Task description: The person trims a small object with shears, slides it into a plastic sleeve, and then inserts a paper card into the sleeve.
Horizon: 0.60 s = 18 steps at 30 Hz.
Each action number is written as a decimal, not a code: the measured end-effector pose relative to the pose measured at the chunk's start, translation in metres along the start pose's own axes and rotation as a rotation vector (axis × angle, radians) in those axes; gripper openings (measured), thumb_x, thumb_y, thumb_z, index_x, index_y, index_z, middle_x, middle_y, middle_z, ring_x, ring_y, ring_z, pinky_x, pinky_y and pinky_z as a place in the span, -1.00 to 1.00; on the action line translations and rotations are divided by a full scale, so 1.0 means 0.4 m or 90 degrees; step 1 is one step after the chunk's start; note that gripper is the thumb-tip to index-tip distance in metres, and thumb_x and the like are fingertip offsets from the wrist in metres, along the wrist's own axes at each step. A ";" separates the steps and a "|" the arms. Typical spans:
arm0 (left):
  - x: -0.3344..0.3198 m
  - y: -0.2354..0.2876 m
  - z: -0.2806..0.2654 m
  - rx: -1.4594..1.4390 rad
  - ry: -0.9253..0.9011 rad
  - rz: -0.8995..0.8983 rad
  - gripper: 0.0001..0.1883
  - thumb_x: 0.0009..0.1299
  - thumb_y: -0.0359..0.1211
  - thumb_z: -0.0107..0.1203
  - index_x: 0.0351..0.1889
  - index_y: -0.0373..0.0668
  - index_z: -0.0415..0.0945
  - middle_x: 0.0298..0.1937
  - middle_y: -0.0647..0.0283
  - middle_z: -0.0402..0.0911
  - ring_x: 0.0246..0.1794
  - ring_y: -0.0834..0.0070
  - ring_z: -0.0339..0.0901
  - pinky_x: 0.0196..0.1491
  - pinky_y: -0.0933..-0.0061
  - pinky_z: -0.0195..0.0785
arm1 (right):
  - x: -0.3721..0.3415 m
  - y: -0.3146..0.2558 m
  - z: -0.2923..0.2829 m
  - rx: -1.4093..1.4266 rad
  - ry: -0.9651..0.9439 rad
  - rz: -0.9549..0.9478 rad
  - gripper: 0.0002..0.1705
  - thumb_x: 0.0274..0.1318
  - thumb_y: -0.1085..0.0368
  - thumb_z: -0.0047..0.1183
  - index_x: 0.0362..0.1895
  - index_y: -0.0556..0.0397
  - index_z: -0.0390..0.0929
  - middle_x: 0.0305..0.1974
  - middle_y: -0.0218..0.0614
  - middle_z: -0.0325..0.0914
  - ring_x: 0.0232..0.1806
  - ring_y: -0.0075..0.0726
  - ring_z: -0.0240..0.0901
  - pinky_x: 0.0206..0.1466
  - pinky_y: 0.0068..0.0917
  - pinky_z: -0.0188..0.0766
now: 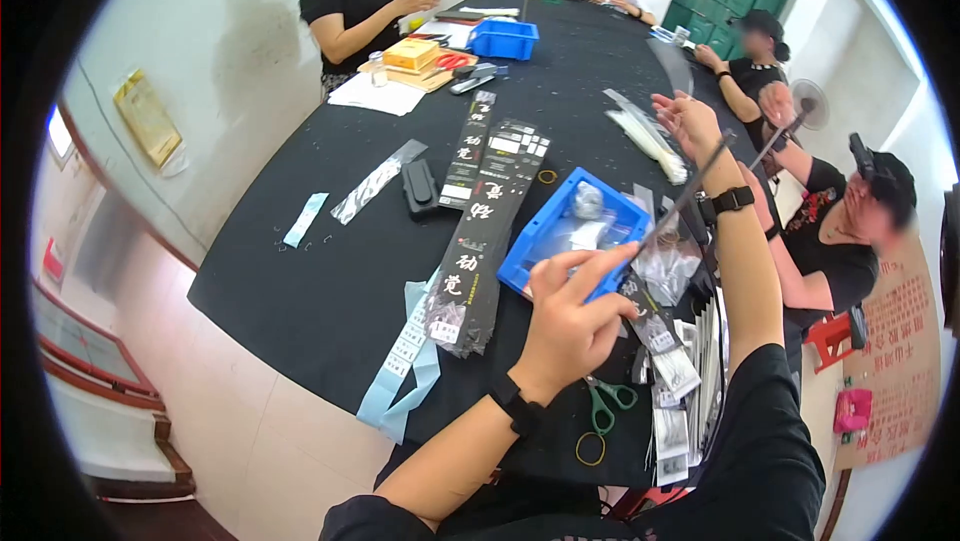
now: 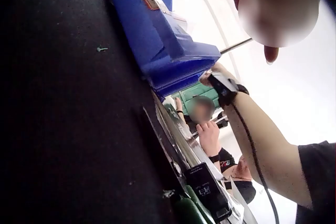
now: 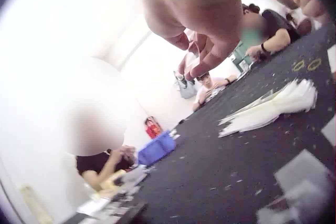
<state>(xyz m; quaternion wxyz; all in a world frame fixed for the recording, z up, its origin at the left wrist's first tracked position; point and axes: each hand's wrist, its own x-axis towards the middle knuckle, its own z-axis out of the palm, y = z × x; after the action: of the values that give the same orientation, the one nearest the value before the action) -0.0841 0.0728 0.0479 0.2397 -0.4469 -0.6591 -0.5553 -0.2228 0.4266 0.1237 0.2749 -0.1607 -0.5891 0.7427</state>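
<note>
My left hand (image 1: 575,316), above the front of the blue bin (image 1: 515,266), pinches the lower end of a thin dark stick (image 1: 685,201) between its fingers. The stick slants up past the right wrist. My right hand (image 1: 690,126) is raised over the far right of the table, fingertips bent together on a clear plastic sleeve (image 1: 678,69). In the right wrist view a pale, see-through bit (image 3: 193,58) of it shows between thumb and fingers. Small plastic bags (image 1: 590,231) lie in the bin. A blurred patch hides much of the left hand in the left wrist view.
Black printed packaging sleeves (image 1: 485,231) lie left of the bin, beside a black case (image 1: 420,189) and a blue label strip (image 1: 405,351). Green scissors (image 1: 608,403) and packed sticks (image 1: 705,371) lie near the front. White strips (image 1: 645,141) lie beyond the bin. Several people sit or stand around the table.
</note>
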 end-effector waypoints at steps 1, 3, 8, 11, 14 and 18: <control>0.000 0.000 0.000 -0.008 -0.004 0.008 -0.82 0.00 -0.52 0.18 -0.55 0.04 0.66 0.25 0.35 0.59 0.11 0.28 0.41 0.19 0.28 0.09 | -0.044 -0.036 0.005 -0.009 -0.062 0.022 -0.29 0.11 0.63 -0.07 0.37 0.32 0.04 0.15 0.21 0.48 -0.01 -0.08 0.60 -0.18 -0.48 0.63; 0.000 0.000 0.001 0.002 0.012 0.009 -0.82 -0.01 -0.53 0.17 -0.56 0.02 0.68 0.24 0.35 0.60 0.10 0.28 0.41 0.19 0.28 0.09 | -0.114 -0.084 0.008 0.026 -0.126 0.015 -0.39 0.22 0.58 -0.07 0.34 0.30 0.07 0.16 0.21 0.47 0.01 -0.12 0.60 -0.01 -0.50 0.66; -0.003 -0.004 0.006 0.001 0.015 0.035 -0.80 -0.01 -0.54 0.14 -0.57 0.01 0.69 0.22 0.34 0.61 0.09 0.28 0.41 0.18 0.28 0.10 | -0.297 -0.184 0.024 0.069 -0.148 -0.020 -0.55 0.30 0.50 -0.13 0.25 0.25 0.17 0.09 0.13 0.51 -0.06 -0.20 0.62 -0.03 -0.49 0.67; -0.005 -0.004 0.008 0.010 0.023 0.037 -0.79 0.01 -0.55 0.14 -0.56 0.02 0.70 0.22 0.36 0.60 0.10 0.30 0.40 0.18 0.28 0.08 | -0.367 -0.209 0.026 0.107 -0.145 0.026 -0.57 0.26 0.43 -0.15 0.21 0.16 0.23 -0.21 -0.22 0.55 -0.29 -0.43 0.57 -0.15 -0.54 0.63; -0.009 -0.002 0.018 0.004 0.038 0.034 -0.78 0.04 -0.55 0.13 -0.55 0.03 0.70 0.22 0.37 0.60 0.11 0.31 0.40 0.18 0.28 0.08 | -0.403 -0.213 0.017 0.124 -0.236 0.061 -0.55 0.23 0.41 -0.12 0.22 0.10 0.25 -0.27 -0.31 0.54 -0.38 -0.51 0.48 -0.31 -0.59 0.50; -0.011 -0.005 0.018 0.004 0.037 0.049 -0.77 0.06 -0.56 0.12 -0.54 0.04 0.70 0.22 0.39 0.60 0.11 0.33 0.40 0.19 0.29 0.07 | -0.519 -0.240 0.058 -0.077 -0.185 -0.006 -0.70 0.29 0.30 -0.16 0.06 0.09 0.37 -0.30 -0.37 0.53 -0.42 -0.52 0.42 -0.32 -0.59 0.36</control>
<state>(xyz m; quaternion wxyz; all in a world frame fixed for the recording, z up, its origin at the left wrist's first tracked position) -0.0825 0.0784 0.0412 0.2810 -0.4553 -0.6358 -0.5564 -0.0492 0.2991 0.2044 0.1801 -0.0649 -0.6669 0.7201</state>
